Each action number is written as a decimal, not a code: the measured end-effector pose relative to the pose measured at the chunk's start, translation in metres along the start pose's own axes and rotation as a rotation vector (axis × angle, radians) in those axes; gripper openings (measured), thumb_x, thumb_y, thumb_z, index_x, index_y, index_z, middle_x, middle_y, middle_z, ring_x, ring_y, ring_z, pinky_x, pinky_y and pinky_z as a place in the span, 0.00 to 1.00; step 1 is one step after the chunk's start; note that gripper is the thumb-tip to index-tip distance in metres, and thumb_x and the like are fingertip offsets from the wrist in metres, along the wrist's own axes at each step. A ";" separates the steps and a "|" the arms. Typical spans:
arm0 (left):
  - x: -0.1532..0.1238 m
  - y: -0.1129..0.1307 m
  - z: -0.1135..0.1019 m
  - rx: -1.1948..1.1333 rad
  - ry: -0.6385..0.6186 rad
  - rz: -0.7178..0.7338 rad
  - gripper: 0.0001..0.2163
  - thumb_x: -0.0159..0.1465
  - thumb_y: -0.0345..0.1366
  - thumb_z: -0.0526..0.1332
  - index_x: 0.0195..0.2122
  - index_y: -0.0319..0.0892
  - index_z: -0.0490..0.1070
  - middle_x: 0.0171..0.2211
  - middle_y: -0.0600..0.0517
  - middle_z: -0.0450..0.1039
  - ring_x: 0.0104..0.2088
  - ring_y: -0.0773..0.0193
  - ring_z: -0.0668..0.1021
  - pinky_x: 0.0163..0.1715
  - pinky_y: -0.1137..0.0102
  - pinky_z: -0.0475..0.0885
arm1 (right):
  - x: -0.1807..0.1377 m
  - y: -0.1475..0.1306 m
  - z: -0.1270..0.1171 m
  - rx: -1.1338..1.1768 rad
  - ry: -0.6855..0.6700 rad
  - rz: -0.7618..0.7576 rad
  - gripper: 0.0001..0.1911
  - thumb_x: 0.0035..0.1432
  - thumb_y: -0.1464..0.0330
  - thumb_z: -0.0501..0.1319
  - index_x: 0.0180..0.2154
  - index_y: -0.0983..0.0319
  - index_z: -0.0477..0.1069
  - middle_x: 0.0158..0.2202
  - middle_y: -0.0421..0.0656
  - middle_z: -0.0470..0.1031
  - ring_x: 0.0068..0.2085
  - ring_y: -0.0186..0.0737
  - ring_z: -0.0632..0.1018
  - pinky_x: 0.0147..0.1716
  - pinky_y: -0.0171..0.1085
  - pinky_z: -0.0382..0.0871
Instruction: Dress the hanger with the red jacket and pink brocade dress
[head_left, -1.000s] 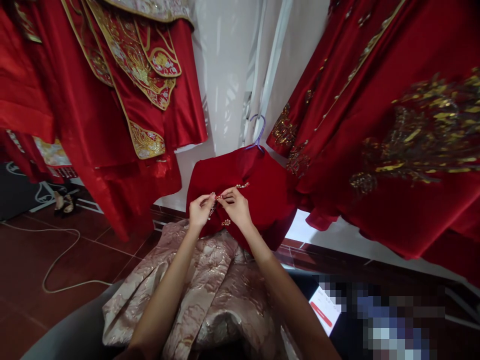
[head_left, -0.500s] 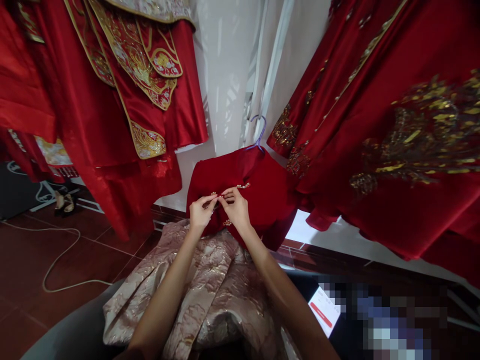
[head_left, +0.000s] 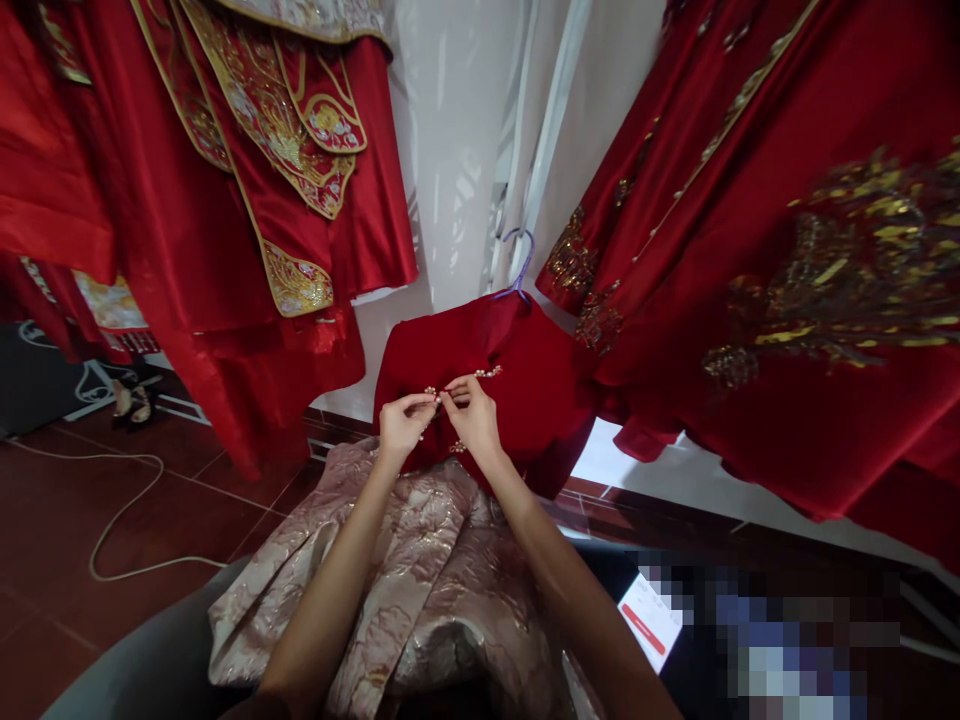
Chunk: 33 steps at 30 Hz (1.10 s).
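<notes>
A red jacket (head_left: 529,400) hangs in front of me on a purple hanger (head_left: 519,262), with beaded fastenings (head_left: 489,372) along its front opening. My left hand (head_left: 403,425) is closed, thumb and forefinger pinching one side of a beaded fastening at the opening. Right beside it, my right hand (head_left: 472,415) pinches at the same fastening, its fingertips nearly meeting the left ones. What lies between the fingertips is small and partly covered. Another beaded ornament (head_left: 457,447) shows just below my hands. A pale pink brocade garment (head_left: 420,560) lies across my lap under both forearms.
Red embroidered garments (head_left: 300,180) hang at the left, and a red dress with gold sequins (head_left: 825,270) hangs at the right. A lit phone (head_left: 651,622) lies by my right forearm. A pale cable (head_left: 112,530) curves over the tiled floor, near dark shoes (head_left: 135,403).
Both hands stay at the same fastening. Their fingertips have shifted slightly, and a little more of the beading shows beside the left fingers. The jacket hangs where it was.
</notes>
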<state>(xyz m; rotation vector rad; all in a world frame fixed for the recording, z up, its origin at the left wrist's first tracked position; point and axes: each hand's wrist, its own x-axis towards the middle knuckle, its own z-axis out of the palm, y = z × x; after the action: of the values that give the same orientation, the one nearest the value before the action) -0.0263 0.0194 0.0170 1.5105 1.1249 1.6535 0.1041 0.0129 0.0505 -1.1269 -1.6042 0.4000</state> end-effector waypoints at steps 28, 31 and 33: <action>-0.075 -0.051 0.034 0.540 -0.345 0.037 0.02 0.56 0.29 0.56 0.31 0.42 0.64 0.29 0.51 0.65 0.31 0.63 0.72 0.36 0.65 0.70 | -0.067 0.063 -0.027 -0.469 -0.352 0.175 0.09 0.49 0.71 0.62 0.36 0.61 0.69 0.33 0.44 0.69 0.36 0.38 0.73 0.38 0.35 0.65; -0.076 -0.045 0.033 0.565 -0.268 0.092 0.05 0.56 0.28 0.56 0.33 0.42 0.66 0.33 0.49 0.65 0.37 0.60 0.72 0.41 0.63 0.69 | -0.068 0.059 -0.030 -0.500 -0.388 0.167 0.09 0.48 0.71 0.62 0.35 0.60 0.69 0.32 0.43 0.68 0.37 0.39 0.72 0.36 0.34 0.63; -0.075 -0.037 0.031 0.555 -0.139 0.158 0.11 0.55 0.28 0.56 0.40 0.42 0.66 0.39 0.47 0.65 0.44 0.57 0.71 0.47 0.60 0.67 | -0.067 0.055 -0.031 -0.507 -0.403 0.183 0.10 0.46 0.70 0.63 0.34 0.60 0.69 0.31 0.42 0.67 0.36 0.38 0.72 0.35 0.33 0.63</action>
<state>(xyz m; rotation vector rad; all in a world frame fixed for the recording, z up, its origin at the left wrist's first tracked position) 0.0118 -0.0254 -0.0502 2.0684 1.4969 1.3648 0.1544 -0.0237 -0.0172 -1.6643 -2.0298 0.3645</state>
